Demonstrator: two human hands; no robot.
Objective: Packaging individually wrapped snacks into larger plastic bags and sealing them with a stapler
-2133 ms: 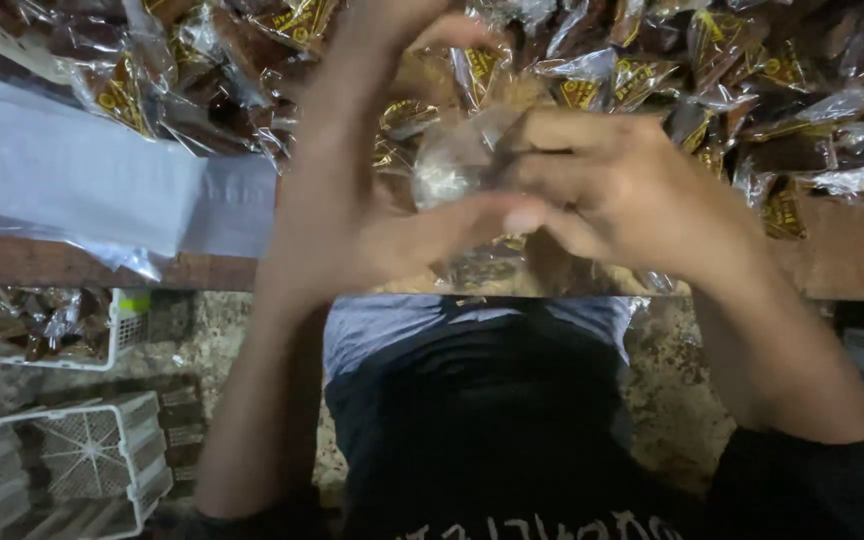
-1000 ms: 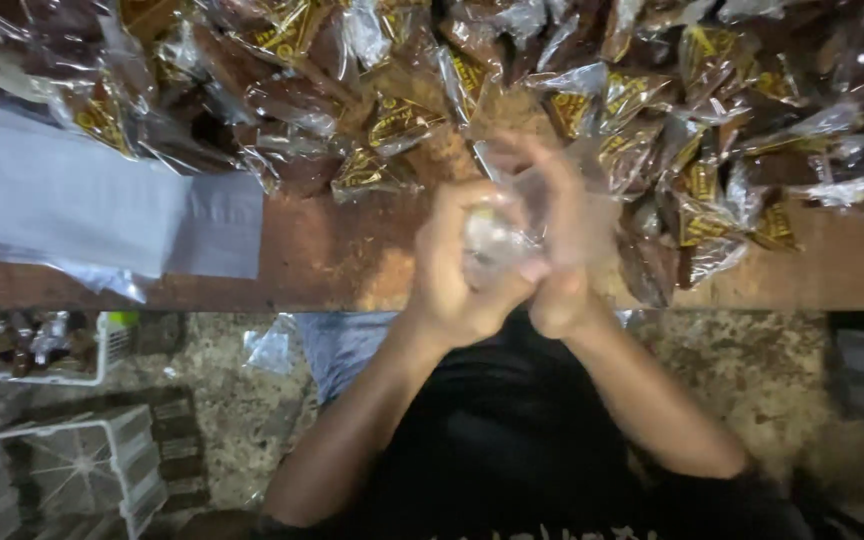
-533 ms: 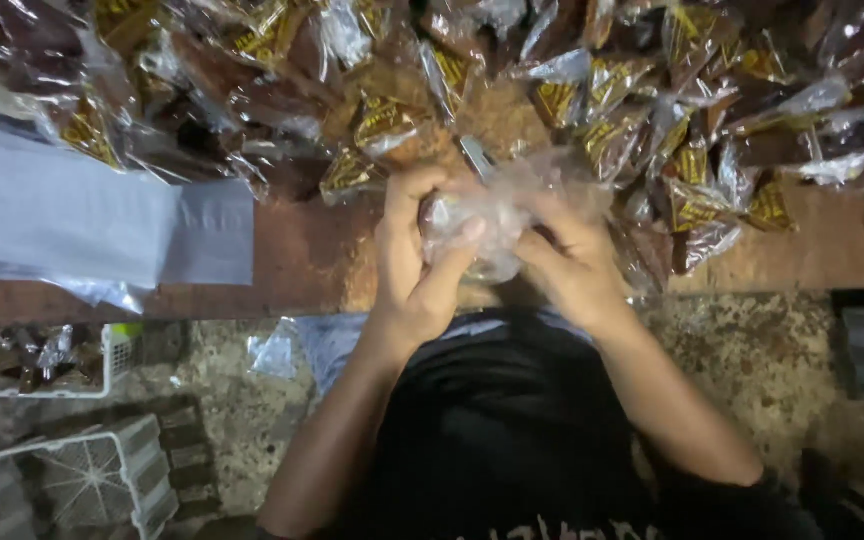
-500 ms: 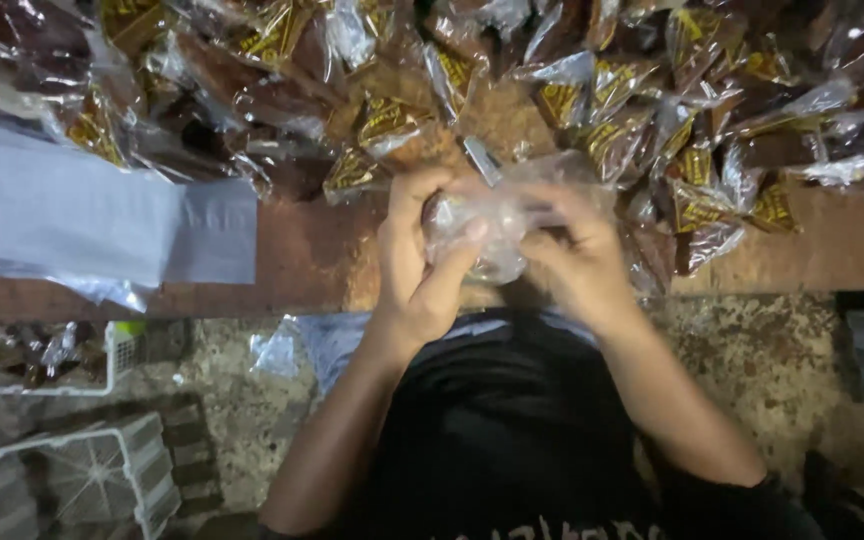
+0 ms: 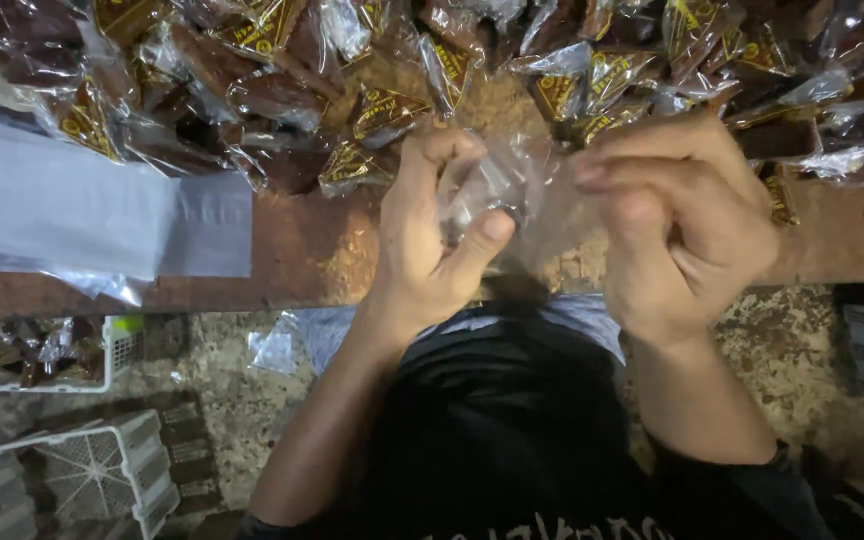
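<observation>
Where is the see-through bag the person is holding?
In the head view, the clear bag sits near the top middle, pinched between the left hand and right hand, just before the pile of wrapped snacks.

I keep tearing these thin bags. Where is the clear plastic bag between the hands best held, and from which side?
Judging by its pose, grip the clear plastic bag at its two upper side edges, one from each flank. The left hand pinches its left edge with thumb against fingers, and the right hand holds the right edge, so the limp film stays spread above the wooden table.
</observation>
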